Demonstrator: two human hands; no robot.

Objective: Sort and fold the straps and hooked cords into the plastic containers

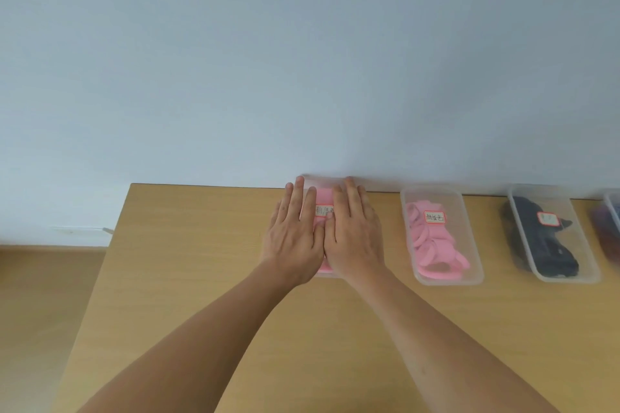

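Note:
A clear plastic container (324, 182) with pink straps (324, 198) inside stands at the table's far edge against the wall. My left hand (294, 235) and my right hand (355, 235) lie flat side by side on its lid, fingers straight, pressing down and hiding most of it. A red-bordered label (322, 210) shows between them. To the right stands a second lidded container (474, 265) holding coiled pink straps (432, 245), then a third (585, 265) with black straps (526, 238).
A fourth container (612, 211) with dark contents is cut off at the right edge. The wooden table (201, 278) ends on the left near a wood floor (43, 295). A pale wall (302, 60) rises directly behind the containers.

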